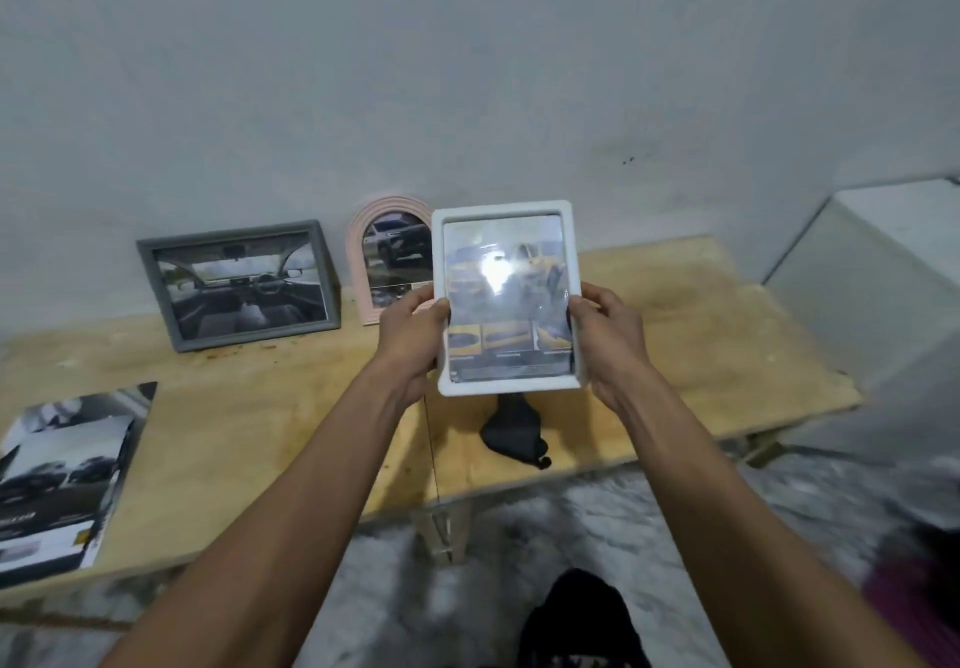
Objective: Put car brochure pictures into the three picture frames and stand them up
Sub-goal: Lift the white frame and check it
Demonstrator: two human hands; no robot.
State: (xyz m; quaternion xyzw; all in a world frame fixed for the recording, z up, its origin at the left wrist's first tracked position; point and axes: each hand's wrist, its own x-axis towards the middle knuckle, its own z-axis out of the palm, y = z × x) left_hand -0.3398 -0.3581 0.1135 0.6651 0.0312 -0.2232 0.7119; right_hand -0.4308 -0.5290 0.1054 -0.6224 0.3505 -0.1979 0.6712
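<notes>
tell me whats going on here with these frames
A person holds a white rectangular picture frame, already filled with a car picture, in the air with the left hand and right hand. A grey rectangular frame and a pink arched frame stand filled against the wall on the wooden table.
</notes>
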